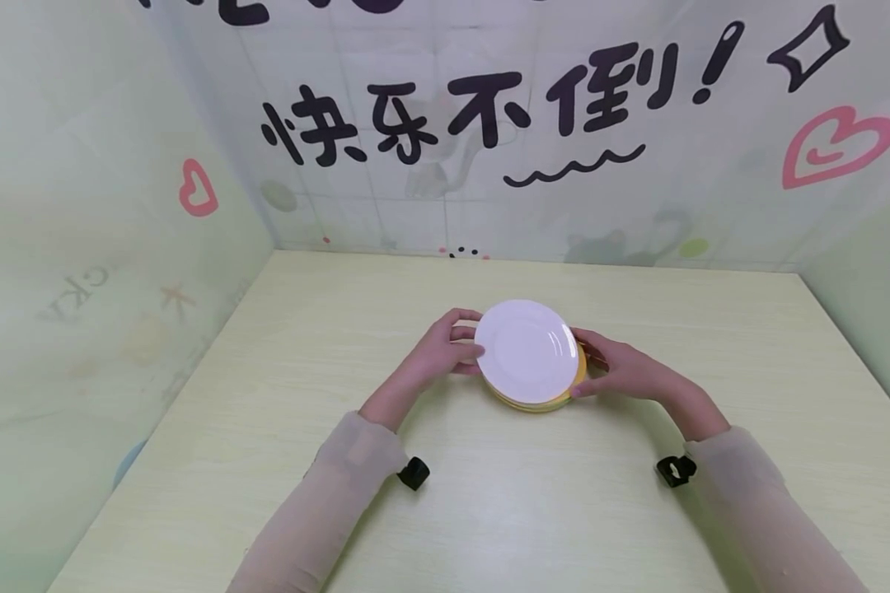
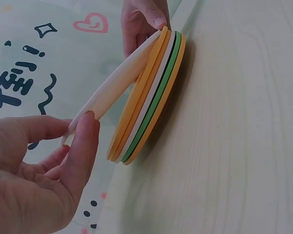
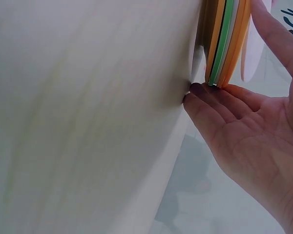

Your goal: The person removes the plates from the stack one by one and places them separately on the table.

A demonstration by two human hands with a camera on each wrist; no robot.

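Observation:
A white plate (image 1: 528, 350) lies tilted over a stack of plates (image 2: 149, 97) with orange, white and green rims. My left hand (image 1: 443, 346) pinches the left edge of the white plate, its thumb on one face and fingers on the other. In the left wrist view, that edge stands apart from the stack while the opposite edge still meets it. At the stack's right side, my right hand (image 3: 254, 131) touches the rims, its fingers fairly straight and its thumb apart from them. The white plate hides most of the stack from above.
The stack stands on a pale wood-grain table (image 1: 282, 329). Behind it hangs a printed backdrop (image 1: 445, 206) with dark lettering and hearts, and another wall covering (image 1: 104, 288) borders the left side. Dark wrist devices (image 1: 414, 473) sit beside both sleeves.

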